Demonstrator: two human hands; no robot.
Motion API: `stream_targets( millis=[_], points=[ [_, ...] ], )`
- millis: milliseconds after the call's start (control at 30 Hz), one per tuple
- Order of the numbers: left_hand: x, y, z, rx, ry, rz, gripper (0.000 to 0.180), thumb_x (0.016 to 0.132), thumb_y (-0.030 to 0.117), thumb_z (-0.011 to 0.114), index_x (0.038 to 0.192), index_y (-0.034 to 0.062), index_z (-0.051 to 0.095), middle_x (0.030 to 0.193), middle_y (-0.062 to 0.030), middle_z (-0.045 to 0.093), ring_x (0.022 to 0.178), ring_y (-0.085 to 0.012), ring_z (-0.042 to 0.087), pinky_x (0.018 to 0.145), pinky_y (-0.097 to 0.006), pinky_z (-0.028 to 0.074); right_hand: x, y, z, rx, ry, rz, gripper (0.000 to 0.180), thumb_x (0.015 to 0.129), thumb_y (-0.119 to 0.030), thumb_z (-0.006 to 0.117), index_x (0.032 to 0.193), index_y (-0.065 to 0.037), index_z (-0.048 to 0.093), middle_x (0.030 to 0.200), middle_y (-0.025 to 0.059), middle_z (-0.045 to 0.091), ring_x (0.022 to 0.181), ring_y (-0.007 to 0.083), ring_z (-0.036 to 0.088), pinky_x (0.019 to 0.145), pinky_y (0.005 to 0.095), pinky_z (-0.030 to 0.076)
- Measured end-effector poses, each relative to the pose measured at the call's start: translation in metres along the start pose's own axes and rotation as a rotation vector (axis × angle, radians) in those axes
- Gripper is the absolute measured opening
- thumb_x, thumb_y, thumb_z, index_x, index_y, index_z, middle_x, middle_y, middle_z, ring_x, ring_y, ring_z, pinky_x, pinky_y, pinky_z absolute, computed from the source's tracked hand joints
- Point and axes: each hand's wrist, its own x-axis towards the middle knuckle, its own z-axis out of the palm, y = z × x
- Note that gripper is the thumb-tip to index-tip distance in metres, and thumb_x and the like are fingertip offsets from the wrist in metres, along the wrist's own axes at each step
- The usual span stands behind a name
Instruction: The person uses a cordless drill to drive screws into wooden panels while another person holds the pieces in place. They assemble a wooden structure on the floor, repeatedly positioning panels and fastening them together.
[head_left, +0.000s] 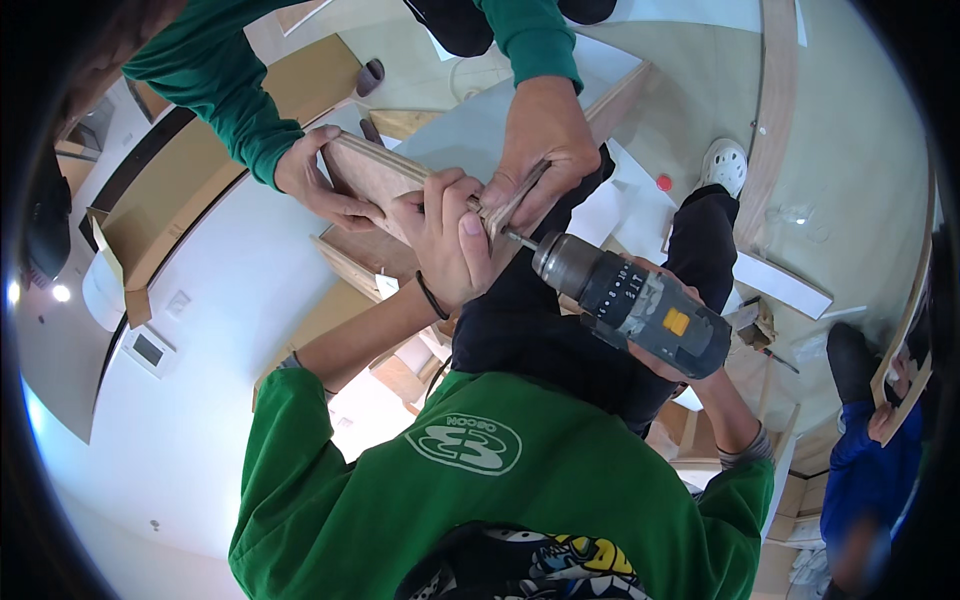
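My right hand (655, 355) grips a cordless drill (630, 300), grey and black with an orange-yellow button, pointing up and left. Its bit touches or nearly touches the wood where two boards meet; a screw there cannot be made out. My left hand (450, 235) is closed around that corner, fingers over the top edge of the longer plywood board (375, 165). A co-worker in green sleeves steadies the work: one hand (325, 180) is on the board's far left end, the other (545, 135) pinches the short wood piece (530, 192) at the corner.
A pale panel with a wooden edge (612, 98) lies beyond the hands. Long boards (775, 120) and a white strip (782, 283) are on the floor at right, near my white clog (725, 167). Another person in blue (868, 460) holds wood at far right. Cardboard (270, 95) stands left.
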Motion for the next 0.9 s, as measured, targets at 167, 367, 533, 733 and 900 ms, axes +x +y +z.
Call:
stream_targets(
  millis=[167,367,533,733,900],
  points=[
    [0.002,-0.008,0.006,0.001,0.008,-0.044,0.026,0.087,0.015,0.033,0.097,-0.0010,0.052,0.099,-0.0140,0.052,0.087,-0.0272,0.045,0.080,-0.038,0.029,0.012,-0.002,-0.001,-0.097,0.024,-0.057,0.071,0.067,-0.008,0.073,0.132,-0.003,0.045,0.103,0.0053,0.065,0.090,0.0134,0.065,0.083,0.0258,0.049],
    [0.000,-0.012,0.006,-0.011,-0.009,-0.015,0.025,0.087,0.014,0.034,0.097,0.0008,0.053,0.100,-0.0142,0.052,0.084,-0.0276,0.043,0.080,-0.038,0.029,0.030,-0.021,-0.014,-0.212,-0.090,-0.144,0.059,0.075,-0.009,0.069,0.130,-0.002,0.048,0.101,0.0067,0.067,0.087,0.0143,0.067,0.081,0.0270,0.050],
    [0.006,-0.012,0.004,-0.069,0.037,0.034,0.023,0.086,0.013,0.037,0.098,0.0013,0.053,0.101,-0.0140,0.053,0.082,-0.0283,0.042,0.079,-0.039,0.030,0.018,-0.008,-0.013,-0.237,-0.015,-0.123,0.067,0.070,-0.015,0.073,0.131,-0.004,0.047,0.106,0.0069,0.065,0.091,0.0142,0.065,0.083,0.0268,0.049],
    [-0.004,-0.014,-0.006,-0.094,0.000,0.046,0.023,0.087,0.014,0.043,0.102,0.0041,0.057,0.103,-0.0110,0.055,0.086,-0.0271,0.046,0.078,-0.037,0.032,-0.069,-0.036,-0.002,-0.273,0.257,-0.165,0.073,0.069,-0.019,0.072,0.133,-0.002,0.043,0.125,0.0115,0.056,0.106,0.0171,0.059,0.093,0.0270,0.042],
    [0.003,-0.007,-0.028,-0.165,-0.036,0.037,0.023,0.091,0.017,0.044,0.104,0.0027,0.056,0.104,-0.0143,0.054,0.086,-0.0281,0.046,0.082,-0.039,0.032,-0.162,-0.054,0.020,-0.109,0.400,0.118,0.074,0.073,-0.005,0.070,0.137,-0.004,0.034,0.115,0.0095,0.059,0.090,0.0143,0.059,0.079,0.0279,0.048]
  ],
)
